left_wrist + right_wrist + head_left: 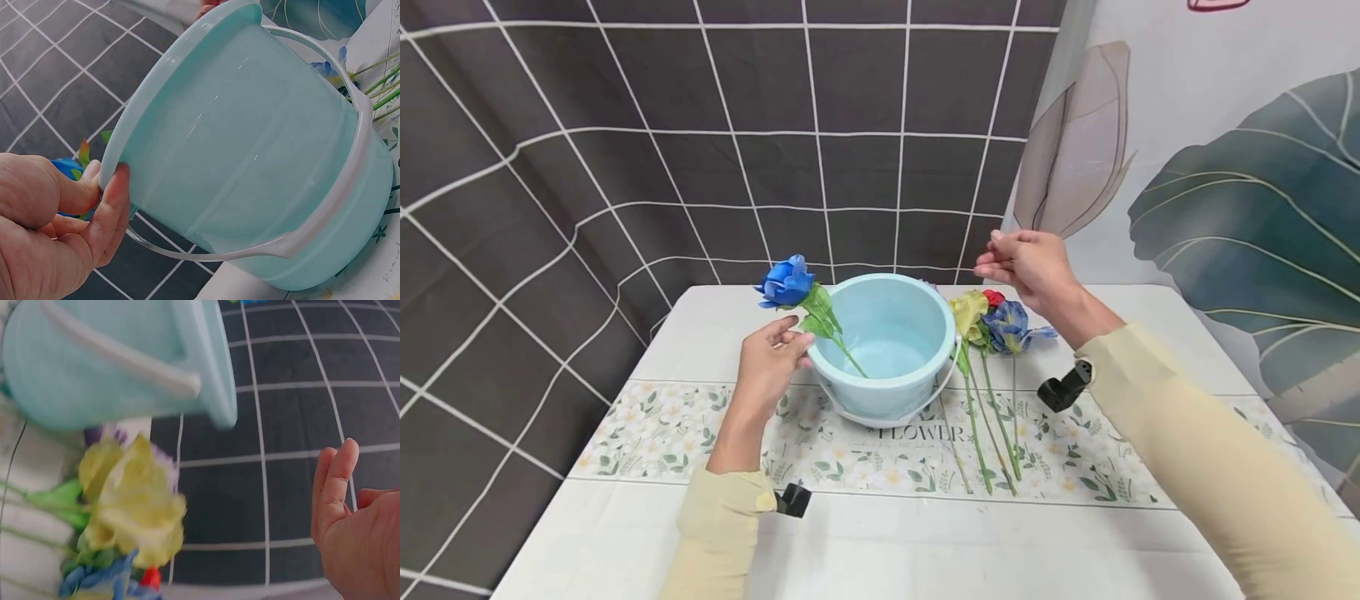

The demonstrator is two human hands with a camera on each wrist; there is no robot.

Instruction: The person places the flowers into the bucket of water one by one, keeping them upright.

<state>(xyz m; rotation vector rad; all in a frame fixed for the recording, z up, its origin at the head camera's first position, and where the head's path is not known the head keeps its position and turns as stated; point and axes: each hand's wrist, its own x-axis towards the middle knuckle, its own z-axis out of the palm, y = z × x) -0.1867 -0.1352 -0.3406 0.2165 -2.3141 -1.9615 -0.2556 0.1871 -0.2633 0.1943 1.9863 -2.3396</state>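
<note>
Head view: left hand (771, 354) pinches smooth round bucket (880, 398) at rim; right hand (1032, 265) relaxed near ruffled flowers (967, 313).

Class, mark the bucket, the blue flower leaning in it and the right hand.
Bucket (237, 144), left wrist view: its outer wall.
Blue flower (786, 282), head view: the petals of its bloom.
Right hand (359, 540), right wrist view: just below the fingers.
</note>
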